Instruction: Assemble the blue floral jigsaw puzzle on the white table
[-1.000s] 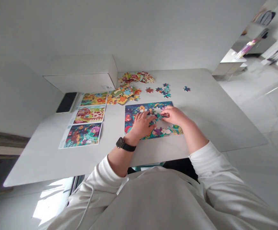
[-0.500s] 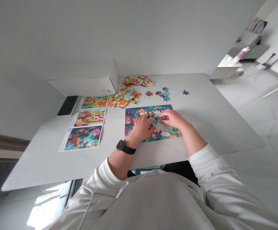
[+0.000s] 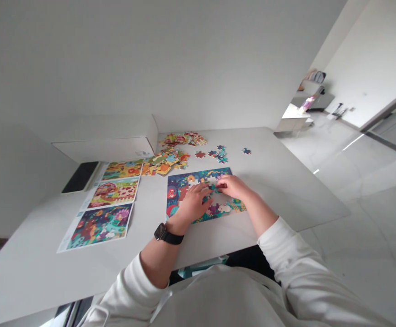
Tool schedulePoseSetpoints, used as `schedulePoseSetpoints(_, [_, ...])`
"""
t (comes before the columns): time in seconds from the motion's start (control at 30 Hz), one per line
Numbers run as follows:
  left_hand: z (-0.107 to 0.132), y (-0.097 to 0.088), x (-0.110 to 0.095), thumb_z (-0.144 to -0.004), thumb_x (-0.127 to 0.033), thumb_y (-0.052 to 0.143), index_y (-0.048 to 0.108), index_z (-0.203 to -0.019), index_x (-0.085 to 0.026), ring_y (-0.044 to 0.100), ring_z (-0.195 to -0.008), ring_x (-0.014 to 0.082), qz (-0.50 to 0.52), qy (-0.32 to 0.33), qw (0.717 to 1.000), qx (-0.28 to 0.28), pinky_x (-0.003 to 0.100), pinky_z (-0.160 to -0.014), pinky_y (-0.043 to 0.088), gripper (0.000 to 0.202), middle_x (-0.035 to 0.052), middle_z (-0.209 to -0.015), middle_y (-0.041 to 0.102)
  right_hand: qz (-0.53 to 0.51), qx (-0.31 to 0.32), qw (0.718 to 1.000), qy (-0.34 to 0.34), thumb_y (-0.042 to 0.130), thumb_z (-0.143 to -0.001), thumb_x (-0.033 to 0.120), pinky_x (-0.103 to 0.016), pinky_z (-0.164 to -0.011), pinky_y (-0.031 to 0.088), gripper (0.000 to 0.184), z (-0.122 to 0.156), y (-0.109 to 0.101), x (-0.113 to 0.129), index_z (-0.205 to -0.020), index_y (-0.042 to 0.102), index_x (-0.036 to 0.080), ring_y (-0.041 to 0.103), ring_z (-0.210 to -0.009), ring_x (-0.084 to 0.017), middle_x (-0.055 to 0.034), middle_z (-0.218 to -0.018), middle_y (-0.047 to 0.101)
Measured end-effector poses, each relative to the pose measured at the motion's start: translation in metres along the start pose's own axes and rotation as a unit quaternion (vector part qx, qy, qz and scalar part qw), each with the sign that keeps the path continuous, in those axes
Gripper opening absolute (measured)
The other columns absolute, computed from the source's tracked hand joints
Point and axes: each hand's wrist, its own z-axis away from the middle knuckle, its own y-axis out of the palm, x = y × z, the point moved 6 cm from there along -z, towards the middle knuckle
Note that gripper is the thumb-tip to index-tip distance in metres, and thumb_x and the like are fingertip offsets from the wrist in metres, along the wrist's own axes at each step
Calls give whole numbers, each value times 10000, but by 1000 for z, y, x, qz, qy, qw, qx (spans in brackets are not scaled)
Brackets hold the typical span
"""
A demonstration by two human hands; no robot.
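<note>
A: Head view. Largest items?
B: A white table (image 3: 279,181), a white box (image 3: 105,149) at its far edge, and a black phone (image 3: 80,177) lying just beside the box.

A: Printed items?
B: Three picture sheets (image 3: 107,204) in a column at the table's left, the middle one showing a barn.

A: Puzzle?
B: A part-built jigsaw puzzle (image 3: 176,193) lies flat just right of the sheets, with loose pieces (image 3: 163,165) heaped beyond it, and a few teal ones (image 3: 220,153) farther right.

A: Hands?
B: Left hand (image 3: 193,204): fingers spread, resting on the puzzle, with a black watch (image 3: 162,234) on the wrist. Right hand (image 3: 236,187): fingers pinching a small piece (image 3: 221,185) above the puzzle's middle, its colour hard to tell. The two hands are just beside each other.
</note>
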Motion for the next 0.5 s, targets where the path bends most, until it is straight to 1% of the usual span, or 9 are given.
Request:
schedulePoseSetpoints(0.07, [-1,-2,-1,-990,-292,692,822,-1266,-272,657,-1411,314,15,-1,1000,-9,541,-1226,532,306,119,-1509,705,-8,4,1000,4,823,-872,108,-304,-810,538,167,0,-1,2,-971,870,233,723,-885,-207,-60,-945,785])
schedulePoseSetpoints(0.13, [-2,-7,-3,-1005,-265,655,827,-1249,-275,694,-1350,295,35,0,999,-20,516,-1200,549,298,103,-1449,745,-39,-13,999,16,809,-892,126,-299,-802,555,166,0,-7,0,-1010,868,228,732,-851,-189,-60,-967,793])
schedulePoseSetpoints(0.2, [-2,-13,-5,-1035,-246,600,832,-1216,-292,741,-1246,272,58,-7,998,-29,481,-1147,574,298,76,-1317,809,-76,-45,996,29,805,-903,154,-294,-801,574,187,1,-16,-3,-1063,863,231,739,-817,-171,-54,-990,802])
schedulePoseSetpoints(0.27, [-3,-18,-5,-1058,-263,573,835,-1157,-303,774,-1124,260,76,-23,996,-38,440,-1071,591,283,53,-1166,848,-101,-61,992,32,805,-902,183,-292,-801,589,204,0,-23,-6,-1089,860,245,746,-804,-164,-43,-993,814])
schedulePoseSetpoints(0.3, [-2,-21,-5,-1062,-284,581,834,-1115,-299,780,-1067,256,82,-31,995,-43,419,-1029,592,258,46,-1103,855,-108,-58,992,31,802,-903,196,-289,-795,592,201,0,-26,-7,-1088,860,251,750,-802,-164,-37,-983,820])
schedulePoseSetpoints(0.37, [-1,-25,-5,-1051,-328,620,813,-993,-271,774,-954,243,84,-47,994,-55,371,-934,576,210,41,-984,847,-110,-31,993,29,802,-905,225,-280,-786,593,191,-1,-28,-10,-1084,862,259,763,-815,-168,-29,-965,833])
schedulePoseSetpoints(0.4, [0,-26,-5,-1049,-357,631,785,-912,-253,759,-885,230,81,-54,993,-61,348,-878,558,231,39,-907,830,-107,-15,994,28,808,-904,238,-278,-791,592,188,-2,-28,-12,-1082,863,261,771,-832,-172,-26,-964,840])
schedulePoseSetpoints(0.5, [3,-29,-6,-1080,-460,572,619,-695,-224,653,-686,188,69,-71,992,-78,308,-720,460,454,25,-682,708,-98,12,995,31,805,-911,256,-277,-816,595,173,-8,-32,-22,-1073,865,259,789,-877,-180,-27,-990,859])
